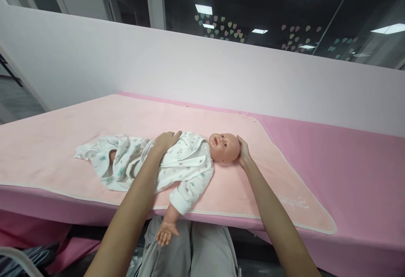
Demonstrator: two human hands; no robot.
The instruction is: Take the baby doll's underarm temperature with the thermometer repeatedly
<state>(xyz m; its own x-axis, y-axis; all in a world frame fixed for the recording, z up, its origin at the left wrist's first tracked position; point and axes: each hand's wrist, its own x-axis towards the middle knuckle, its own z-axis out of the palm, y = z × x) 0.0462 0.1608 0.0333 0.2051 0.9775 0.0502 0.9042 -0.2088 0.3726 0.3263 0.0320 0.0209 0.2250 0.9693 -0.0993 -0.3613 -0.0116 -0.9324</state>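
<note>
A baby doll (225, 147) lies on its back across the bed, its head to the right. It wears a white patterned top (190, 165); white patterned trousers (118, 163) lie rumpled about its legs at the left. My left hand (166, 142) rests flat on the doll's belly, thumb apart from the fingers. Cupped around the crown of the doll's head, my right hand (243, 150) has most of its fingers hidden behind it. One doll arm, with its cuff turned up, hangs over the bed's near edge above my lap.
Under the doll is a peach mat (240, 192) with pale edging, spread over a pink bed cover (363, 175). A white wall (202, 70) rises behind, with dark glass and heart stickers above. A curved grey bar (19, 253) stands at lower left.
</note>
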